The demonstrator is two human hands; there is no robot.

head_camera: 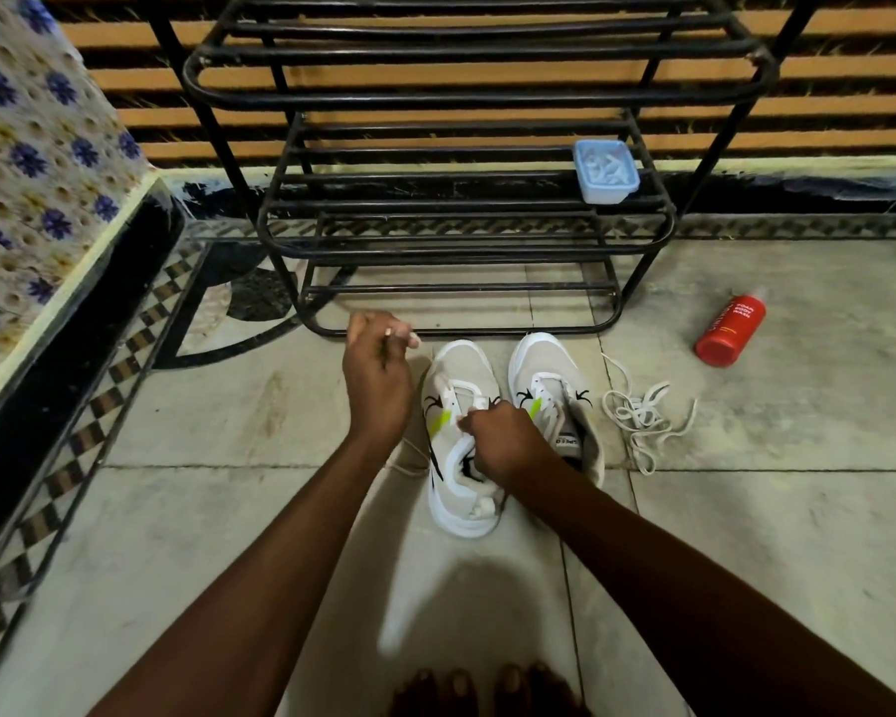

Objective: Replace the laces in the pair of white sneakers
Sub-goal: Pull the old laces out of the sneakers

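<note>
View from the person's head, looking down at a pale tiled floor (177, 416) with a black tubular metal shoe rack (456, 240) standing against a wall. Just in front of the rack's bottom rail, two white mesh sneakers with black and lime-green markings stand side by side, toes towards the rack. The hands are apart. The left hand (378, 385) is raised just beside the first sneaker (459, 504), fingers curled tight on what appears to be the end of a thin white lace (409, 460); a strand trails beneath the wrist towards the shoe. The right hand (503, 442) grips the first sneaker at its tongue and upper eyelets, fingers curled over the edge. The second sneaker (544, 364) stands untouched, touching or almost touching the first. To the right of the rack's front, a loose tangled off-white shoelace (637, 416) lies on the floor, and beyond it a red plastic bottle (728, 328) lies on its side. A small light-blue plastic tub (605, 170) sits on a middle shelf of the rack. Left of the rack hangs a blue-flowered cloth (32, 147).
</note>
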